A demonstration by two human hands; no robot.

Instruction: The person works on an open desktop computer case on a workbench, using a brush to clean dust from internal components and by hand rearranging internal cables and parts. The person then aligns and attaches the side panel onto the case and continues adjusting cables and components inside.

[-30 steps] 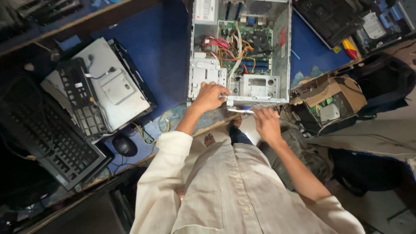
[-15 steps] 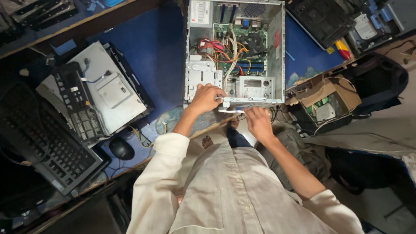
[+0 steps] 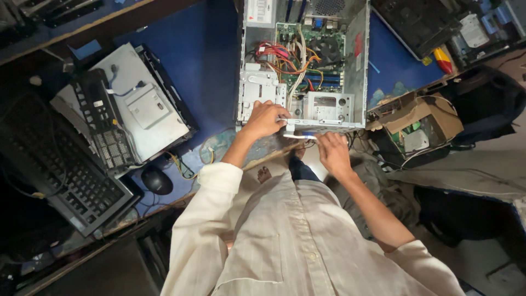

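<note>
**Case open, my hands at its front edge**

Far to my left lies a black keyboard, with a black mouse just beside its near corner. Next along the blue bench top is a flat grey metal unit with a dark slotted panel lying across it; neither of my hands is near any of that.

My left hand rests on the near edge of the opened computer case, fingers curled down over the silver drive cage; whether they pinch anything I cannot tell. The side cover is already off, so the green board and the red and orange cables lie bare, all seemingly plugged in.

My right hand sits just below the case's front rim, fingers closed on a thin pale tool that points towards my left hand. I judge the opening done and the work inside barely started.

Right of the case stands an open cardboard box holding small parts.
</note>
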